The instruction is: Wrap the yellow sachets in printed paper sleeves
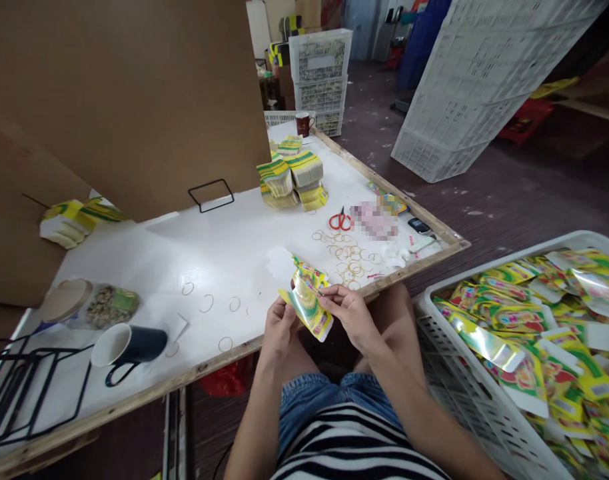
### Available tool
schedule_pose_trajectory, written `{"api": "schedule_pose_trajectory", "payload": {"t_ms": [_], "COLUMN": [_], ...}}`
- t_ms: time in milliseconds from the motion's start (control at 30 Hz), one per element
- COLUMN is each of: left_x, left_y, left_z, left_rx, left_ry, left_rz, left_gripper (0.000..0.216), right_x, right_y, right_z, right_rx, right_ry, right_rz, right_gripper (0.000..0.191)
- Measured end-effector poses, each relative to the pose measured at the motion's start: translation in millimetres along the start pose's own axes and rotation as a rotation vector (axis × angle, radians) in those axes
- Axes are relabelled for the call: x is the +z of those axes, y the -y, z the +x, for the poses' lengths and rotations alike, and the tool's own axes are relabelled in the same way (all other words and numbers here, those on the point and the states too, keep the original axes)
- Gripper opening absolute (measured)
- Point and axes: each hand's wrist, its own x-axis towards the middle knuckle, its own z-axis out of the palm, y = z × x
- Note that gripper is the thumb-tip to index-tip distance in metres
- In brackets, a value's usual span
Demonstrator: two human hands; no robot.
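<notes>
Between my two hands, above the table's front edge, is a yellow and green printed packet (pixel 307 305) that looks like a flat carton. My left hand (pixel 280 323) pinches its left side, with the thumb on top. My right hand (pixel 348 312) is closed on its right edge, fingertips near the print. Just behind the packet lie more yellow-green printed pieces on a whitish patch; whether they touch it I cannot tell. Loose rubber bands (pixel 352 257) are scattered to the right on the white table (pixel 224 257). Red-handled scissors (pixel 340 220) rest beyond them.
A white crate (pixel 429 293) full of printed packets stands to my right. Bundled stacks (pixel 289 177) sit at the back by a cardboard sheet (pixel 149 87). A dark mug (pixel 132 347) lies on its side at left, near a black wire rack (pixel 34 387). Tall white crates (pixel 464 87) stand behind.
</notes>
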Motion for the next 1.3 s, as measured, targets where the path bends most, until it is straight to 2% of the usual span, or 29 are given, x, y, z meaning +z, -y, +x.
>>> {"api": "schedule_pose_trajectory", "payload": {"t_ms": [200,300,433,533,600,667,733,833,933,1000,1033,1200,1300], "left_x": [5,3,2,5,7,7,6,2,-1,0,1,5,4], "left_y": [-4,0,4,3,-1,-7,-15,-25,-27,-25,-23,-19,-17], "left_z": [-4,-3,-2,-7,-12,-17,-21,-24,-27,-29,-30,-33,-30], "left_rx": [-0.004,0.033,0.066,0.128,0.139,0.099,0.043,-0.036,-0.093,-0.119,-0.126,-0.120,-0.137], "left_ry": [-0.016,-0.092,-0.170,-0.168,-0.112,0.002,0.113,0.213,0.274,0.314,0.327,0.304,0.299], "left_rz": [0.033,0.074,0.147,0.223,0.256,0.276,0.283,0.265,0.216,0.182,0.167,0.137,0.162], "left_gripper": [0.053,0.046,0.042,0.060,0.072,0.076,0.077,0.075,0.059,0.051,0.051,0.081,0.076], "right_x": [-2,1,6,5,1,-5,-11,-18,-20,-21,-21,-19,-19], "right_y": [5,4,-2,-2,3,9,16,25,32,34,35,28,28], "right_z": [-10,-14,-16,-15,-15,-15,-16,-16,-15,-14,-14,-11,-11], "right_rx": [-0.029,-0.064,-0.133,-0.192,-0.216,-0.220,-0.216,-0.198,-0.168,-0.191,-0.215,-0.290,-0.310], "right_ry": [0.040,0.061,-0.008,-0.072,-0.025,0.093,0.206,0.302,0.368,0.358,0.334,0.207,0.178], "right_rz": [-0.139,-0.215,-0.309,-0.349,-0.372,-0.402,-0.415,-0.383,-0.334,-0.345,-0.367,-0.374,-0.347], "right_gripper": [0.042,0.039,0.034,0.025,0.033,0.054,0.062,0.058,0.036,0.018,0.016,0.021,0.031]}}
